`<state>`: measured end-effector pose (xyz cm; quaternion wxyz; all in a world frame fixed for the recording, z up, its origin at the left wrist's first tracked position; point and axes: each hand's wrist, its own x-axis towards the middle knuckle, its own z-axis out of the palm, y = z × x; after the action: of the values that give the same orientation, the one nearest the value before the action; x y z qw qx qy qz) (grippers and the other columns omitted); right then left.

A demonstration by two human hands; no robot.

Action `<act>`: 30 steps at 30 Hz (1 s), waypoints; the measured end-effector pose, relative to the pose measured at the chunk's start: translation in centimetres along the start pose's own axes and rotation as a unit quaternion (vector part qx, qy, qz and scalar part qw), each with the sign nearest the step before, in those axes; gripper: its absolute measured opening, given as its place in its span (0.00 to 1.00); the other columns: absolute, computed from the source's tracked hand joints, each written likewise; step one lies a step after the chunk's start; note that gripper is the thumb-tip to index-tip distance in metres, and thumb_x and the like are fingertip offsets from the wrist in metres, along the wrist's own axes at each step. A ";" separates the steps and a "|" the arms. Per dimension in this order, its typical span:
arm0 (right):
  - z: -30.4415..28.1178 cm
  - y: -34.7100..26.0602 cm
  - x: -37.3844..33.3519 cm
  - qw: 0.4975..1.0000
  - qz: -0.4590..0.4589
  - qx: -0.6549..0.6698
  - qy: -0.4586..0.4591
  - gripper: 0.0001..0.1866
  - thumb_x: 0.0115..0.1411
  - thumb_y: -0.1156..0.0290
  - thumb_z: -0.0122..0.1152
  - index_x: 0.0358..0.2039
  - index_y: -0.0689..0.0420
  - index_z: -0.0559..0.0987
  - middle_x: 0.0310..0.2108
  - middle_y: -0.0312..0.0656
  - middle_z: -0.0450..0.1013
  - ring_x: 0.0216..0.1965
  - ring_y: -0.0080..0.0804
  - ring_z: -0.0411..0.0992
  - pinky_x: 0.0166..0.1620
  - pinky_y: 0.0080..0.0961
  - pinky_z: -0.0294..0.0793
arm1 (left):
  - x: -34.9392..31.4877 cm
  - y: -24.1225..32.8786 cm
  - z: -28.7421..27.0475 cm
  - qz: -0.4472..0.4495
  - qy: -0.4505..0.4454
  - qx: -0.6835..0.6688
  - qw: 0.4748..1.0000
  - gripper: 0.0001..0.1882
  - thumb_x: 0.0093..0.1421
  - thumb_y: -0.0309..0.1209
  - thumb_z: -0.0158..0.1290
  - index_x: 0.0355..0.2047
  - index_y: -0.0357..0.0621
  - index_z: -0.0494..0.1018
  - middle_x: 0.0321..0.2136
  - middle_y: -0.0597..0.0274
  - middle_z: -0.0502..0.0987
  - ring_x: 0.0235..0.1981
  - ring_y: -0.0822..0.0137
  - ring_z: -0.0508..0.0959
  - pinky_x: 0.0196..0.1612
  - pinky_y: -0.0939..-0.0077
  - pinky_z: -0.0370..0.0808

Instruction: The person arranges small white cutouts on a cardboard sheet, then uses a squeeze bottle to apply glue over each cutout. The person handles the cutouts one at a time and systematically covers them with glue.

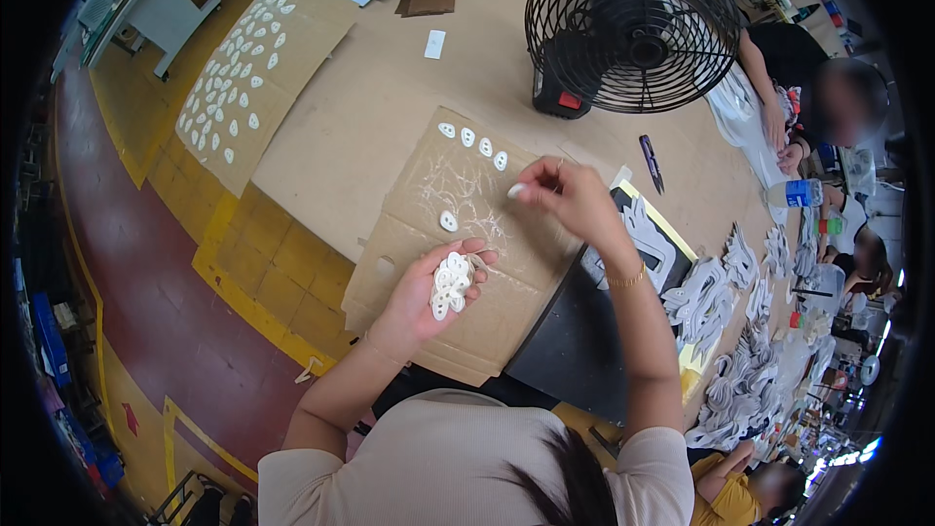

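Black fan (635, 24): one. Pen (652, 164): one. Cardboard sheets (407, 242) with white pieces (448, 221): two, nearer bearing five.

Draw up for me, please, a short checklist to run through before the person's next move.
1. White piece pinched in the right hand's fingertips: ok.
2. More pieces within reach: ok, a small pile sits in the cupped left hand.
3. Room on the cardboard sheet under the hands: ok, only five pieces lie on it.
4. Those five in one line: not ok, four make a row near the far edge, one lies apart by the left hand.
5. Shiny strands on the sheet still tacky: cannot tell.
6. Fan clear of both hands: ok.
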<state>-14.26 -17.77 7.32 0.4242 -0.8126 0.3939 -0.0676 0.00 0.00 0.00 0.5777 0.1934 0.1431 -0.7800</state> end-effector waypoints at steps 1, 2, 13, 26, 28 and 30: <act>-0.6 0.6 1.0 1.000 0.012 -0.026 0.001 0.07 0.51 0.72 0.64 0.30 0.59 0.79 0.24 0.37 0.75 0.26 0.22 0.70 0.35 0.21 0.69 | 0.0 0.0 0.0 0.000 0.000 0.003 1.000 0.16 0.64 0.36 0.43 0.44 0.36 0.68 0.38 0.49 0.73 0.31 0.64 0.74 0.27 0.78 0.73; -1.0 1.1 1.9 0.998 0.023 -0.051 0.002 0.05 0.51 0.73 0.64 0.29 0.60 0.79 0.22 0.36 0.75 0.26 0.19 0.69 0.33 0.19 0.69 | 0.1 0.0 0.1 0.000 0.000 0.007 1.000 0.16 0.64 0.36 0.43 0.44 0.36 0.69 0.38 0.50 0.73 0.30 0.64 0.74 0.27 0.78 0.72; 0.0 3.2 6.3 0.964 -0.135 -0.223 0.057 0.10 0.47 0.69 0.66 0.29 0.58 0.77 0.27 0.41 0.72 0.31 0.37 0.71 0.36 0.29 0.69 | -2.2 0.4 -0.3 0.000 -0.002 -0.019 1.000 0.18 0.65 0.37 0.39 0.44 0.35 0.68 0.35 0.50 0.74 0.28 0.66 0.75 0.28 0.78 0.73; 7.6 -1.4 1.9 0.949 -0.260 -0.177 -0.002 0.06 0.50 0.71 0.61 0.29 0.57 0.77 0.31 0.39 0.69 0.35 0.37 0.68 0.41 0.33 0.65 | -3.3 1.4 -0.9 0.044 0.014 -0.031 0.998 0.20 0.66 0.37 0.37 0.46 0.32 0.67 0.41 0.45 0.73 0.42 0.58 0.76 0.45 0.70 0.77; 7.1 -1.2 1.5 0.964 -0.222 -0.142 0.025 0.06 0.50 0.71 0.61 0.29 0.56 0.77 0.29 0.40 0.70 0.33 0.38 0.69 0.39 0.32 0.66 | -3.3 1.2 -0.8 0.045 0.016 -0.030 0.998 0.20 0.66 0.37 0.37 0.46 0.31 0.67 0.43 0.44 0.72 0.45 0.56 0.75 0.48 0.68 0.76; 6.0 -0.2 0.7 0.975 -0.176 -0.095 0.100 0.05 0.50 0.71 0.60 0.29 0.56 0.77 0.27 0.41 0.71 0.31 0.39 0.70 0.37 0.31 0.68 | -3.1 1.1 -0.6 0.041 0.017 -0.042 0.998 0.20 0.66 0.36 0.37 0.46 0.30 0.67 0.43 0.42 0.72 0.46 0.54 0.75 0.49 0.67 0.76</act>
<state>-11.07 -14.38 3.53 0.2850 -0.8947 0.2902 -0.1845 1.97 2.56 0.94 0.6142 0.1879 0.1772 -0.7457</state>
